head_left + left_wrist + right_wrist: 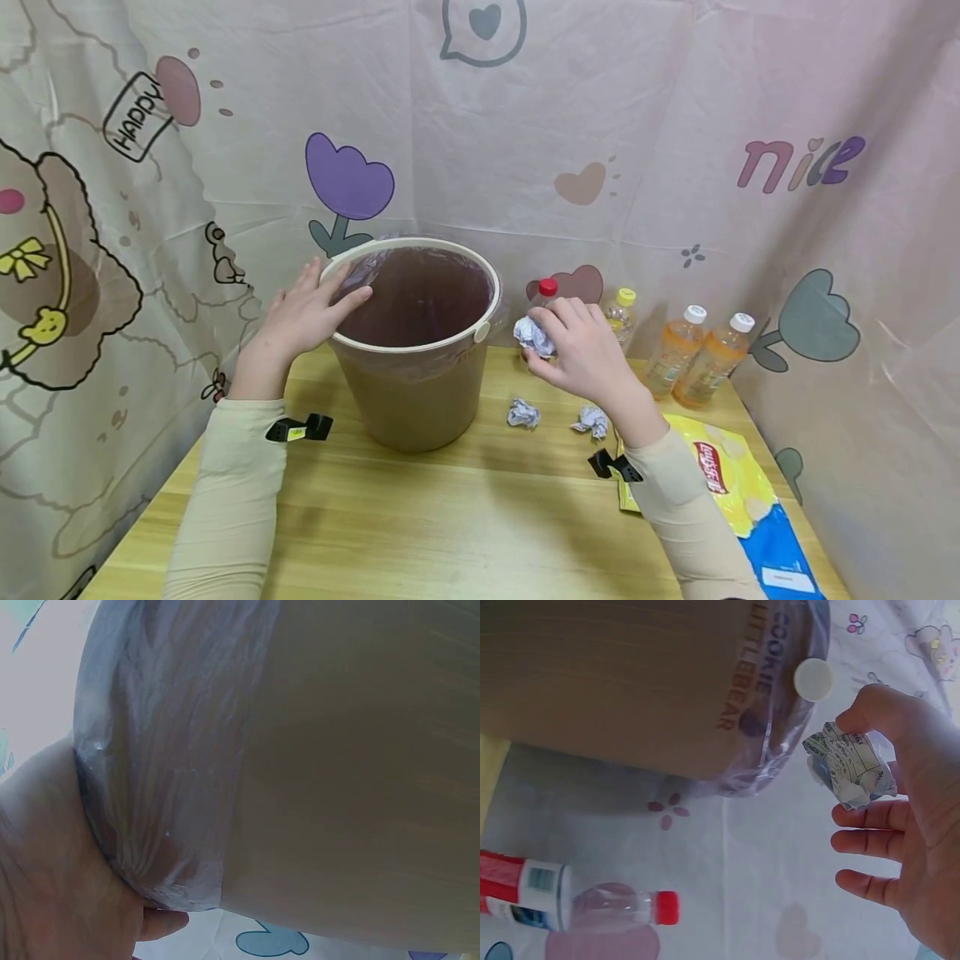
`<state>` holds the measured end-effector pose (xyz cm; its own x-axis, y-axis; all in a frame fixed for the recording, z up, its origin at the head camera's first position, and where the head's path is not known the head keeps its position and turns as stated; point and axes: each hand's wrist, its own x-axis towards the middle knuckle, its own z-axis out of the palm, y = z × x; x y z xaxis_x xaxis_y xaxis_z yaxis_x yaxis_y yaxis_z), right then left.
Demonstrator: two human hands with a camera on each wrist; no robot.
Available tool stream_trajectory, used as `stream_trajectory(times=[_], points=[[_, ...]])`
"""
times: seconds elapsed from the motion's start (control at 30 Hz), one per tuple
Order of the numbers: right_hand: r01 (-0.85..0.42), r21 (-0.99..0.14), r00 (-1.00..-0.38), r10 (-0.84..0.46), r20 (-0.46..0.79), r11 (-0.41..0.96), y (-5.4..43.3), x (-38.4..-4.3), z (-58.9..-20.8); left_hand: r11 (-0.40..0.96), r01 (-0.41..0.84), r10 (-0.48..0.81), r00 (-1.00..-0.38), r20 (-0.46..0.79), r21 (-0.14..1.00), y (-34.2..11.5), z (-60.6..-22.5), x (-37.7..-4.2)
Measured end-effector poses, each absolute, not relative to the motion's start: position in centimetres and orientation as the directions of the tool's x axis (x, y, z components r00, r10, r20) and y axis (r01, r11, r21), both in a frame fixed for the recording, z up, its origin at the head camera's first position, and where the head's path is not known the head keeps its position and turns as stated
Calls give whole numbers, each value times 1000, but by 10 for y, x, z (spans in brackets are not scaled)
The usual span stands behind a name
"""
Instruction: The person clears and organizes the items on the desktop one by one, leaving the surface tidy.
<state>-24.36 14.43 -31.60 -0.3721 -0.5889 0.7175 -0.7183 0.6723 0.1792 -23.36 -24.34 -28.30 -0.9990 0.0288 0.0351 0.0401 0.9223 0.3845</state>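
Observation:
A brown waste bin (420,400) with a pale rim and a clear plastic liner (187,750) stands on the wooden table. My left hand (303,315) rests on the left side of its rim, fingers fairly straight, the thumb over the opening. To the right of the bin, raised off the table, my right hand (581,346) pinches a crumpled paper ball (851,765) between thumb and fingers. Printed lines show on that paper. Two more paper balls lie on the table below, one at the left (523,413) and one at the right (592,422), partly beside my forearm.
Behind my right hand stand a red-capped bottle (615,907) and a yellow-capped bottle (621,315). Two white-capped orange bottles (675,354) are farther right. A yellow chip bag (723,467) and a blue packet (780,550) lie at the right edge. A printed cloth (480,150) hangs behind.

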Motion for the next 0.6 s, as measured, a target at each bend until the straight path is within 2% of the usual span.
stream_trajectory(times=[0.6], points=[[-743,151,-333,-556,762,652,118,-258,-282,921,46,33,-999,41,387,-244,-283,-234]])
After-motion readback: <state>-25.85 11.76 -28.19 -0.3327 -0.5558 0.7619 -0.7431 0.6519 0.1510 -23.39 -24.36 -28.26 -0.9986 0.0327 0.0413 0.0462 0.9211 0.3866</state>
